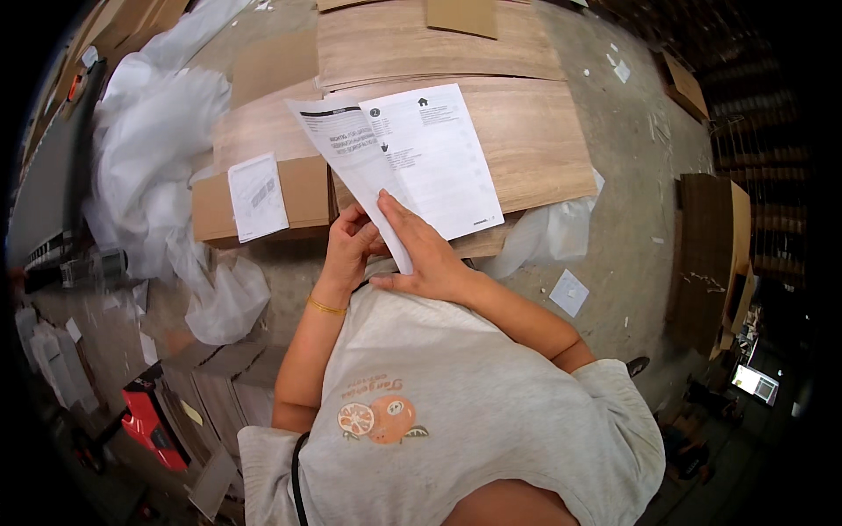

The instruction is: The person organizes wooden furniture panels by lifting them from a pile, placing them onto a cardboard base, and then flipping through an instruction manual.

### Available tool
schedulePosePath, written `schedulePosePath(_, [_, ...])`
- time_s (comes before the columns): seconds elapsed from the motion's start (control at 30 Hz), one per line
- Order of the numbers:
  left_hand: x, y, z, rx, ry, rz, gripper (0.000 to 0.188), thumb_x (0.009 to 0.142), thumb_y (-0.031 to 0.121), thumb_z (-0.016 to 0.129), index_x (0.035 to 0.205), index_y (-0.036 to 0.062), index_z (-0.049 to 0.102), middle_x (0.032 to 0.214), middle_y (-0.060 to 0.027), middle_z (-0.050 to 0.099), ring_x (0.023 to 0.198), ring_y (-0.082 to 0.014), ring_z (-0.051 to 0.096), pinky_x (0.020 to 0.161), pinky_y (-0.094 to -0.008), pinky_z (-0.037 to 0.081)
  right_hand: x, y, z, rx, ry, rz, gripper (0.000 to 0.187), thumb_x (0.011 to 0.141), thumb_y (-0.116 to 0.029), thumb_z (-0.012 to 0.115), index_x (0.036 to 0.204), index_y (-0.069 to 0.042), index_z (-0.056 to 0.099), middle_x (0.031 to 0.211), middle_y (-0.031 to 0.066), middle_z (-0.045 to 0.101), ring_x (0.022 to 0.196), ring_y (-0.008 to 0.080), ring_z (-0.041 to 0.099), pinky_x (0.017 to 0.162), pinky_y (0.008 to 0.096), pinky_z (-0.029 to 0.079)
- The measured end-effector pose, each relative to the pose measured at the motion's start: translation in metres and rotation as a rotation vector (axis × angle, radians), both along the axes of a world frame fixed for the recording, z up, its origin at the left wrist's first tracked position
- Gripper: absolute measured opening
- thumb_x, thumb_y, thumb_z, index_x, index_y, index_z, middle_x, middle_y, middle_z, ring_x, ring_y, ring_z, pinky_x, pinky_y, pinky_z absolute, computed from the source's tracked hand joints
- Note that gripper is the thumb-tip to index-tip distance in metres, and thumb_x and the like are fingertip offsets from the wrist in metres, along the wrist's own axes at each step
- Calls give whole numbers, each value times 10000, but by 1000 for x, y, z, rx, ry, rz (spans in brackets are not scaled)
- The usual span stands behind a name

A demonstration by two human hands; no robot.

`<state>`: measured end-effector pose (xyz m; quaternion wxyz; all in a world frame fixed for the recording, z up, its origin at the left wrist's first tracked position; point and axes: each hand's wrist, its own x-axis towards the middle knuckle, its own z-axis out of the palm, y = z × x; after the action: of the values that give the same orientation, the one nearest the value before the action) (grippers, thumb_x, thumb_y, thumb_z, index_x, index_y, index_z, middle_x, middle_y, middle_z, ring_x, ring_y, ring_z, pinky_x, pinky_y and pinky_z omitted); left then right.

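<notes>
You hold the open white booklet [443,167] over the wood-grain panels [539,145]. Your right hand [427,250] grips its folded page between thumb and fingers; your left hand [346,250] curls at the page's edge, though its exact grip is hard to tell. To the left, a leaflet [258,200] lies on a cardboard box [307,195], with plastic wrap [145,145] beyond.

A white paper booklet [454,167], marked with dark print and small black icons, is held at its lower end by the right hand [425,252], the curled fingers of the left hand [349,247] at its edge; its left leaf is raised and slanted, its right leaf spread above wood-grain boards [545,145]
</notes>
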<state>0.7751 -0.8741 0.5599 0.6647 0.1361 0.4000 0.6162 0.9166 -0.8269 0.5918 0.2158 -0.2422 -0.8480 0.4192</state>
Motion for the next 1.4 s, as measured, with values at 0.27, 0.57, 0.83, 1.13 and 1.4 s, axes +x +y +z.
schedulePosePath(0.27, [6, 0, 1, -15, 11, 9, 355, 722, 125, 630, 1011, 4, 464, 910, -75, 531, 796, -157, 559, 613, -284, 531, 6, -1, 4, -173, 20, -11, 891, 633, -252, 687, 1288, -6, 135, 1281, 230, 249, 1156, 347, 309, 935, 357, 294])
schedulePosePath(0.57, [11, -2, 8, -4, 115, 39, 290, 720, 122, 633, 936, 8, 478, 842, -65, 540, 744, -134, 560, 575, -259, 527, 11, 0, -8, -429, 201, -9, 519, 815, -155, 507, 1244, 20, 274, 1272, 186, 316, 1158, 264, 348, 930, 299, 303])
schedulePosePath(0.83, [12, -4, 7, -6, 142, 47, 244, 720, 119, 624, 886, 18, 477, 816, -61, 532, 729, -128, 551, 569, -245, 519, 14, 6, -2, -751, 253, 25, 400, 875, -182, 399, 1213, 25, 342, 1278, 129, 334, 1165, 188, 333, 944, 266, 281])
schedulePosePath(1.13, [10, -9, 2, -91, 148, 139, 208, 745, 94, 545, 932, 13, 504, 803, -45, 554, 687, -89, 542, 544, -215, 489, 18, 13, -12, -793, 81, -244, 294, 845, -164, 466, 1066, 24, 512, 921, 86, 588, 827, 109, 520, 741, 224, 411])
schedulePosePath(1.4, [-66, -33, -66, -287, 696, 516, 164, 796, 155, 554, 803, -9, 568, 717, 5, 546, 647, -45, 444, 595, -173, 359, 111, 95, -92, -282, -22, -833, 225, 770, -187, 567, 782, 36, 593, 602, 81, 570, 549, 105, 493, 527, 254, 400])
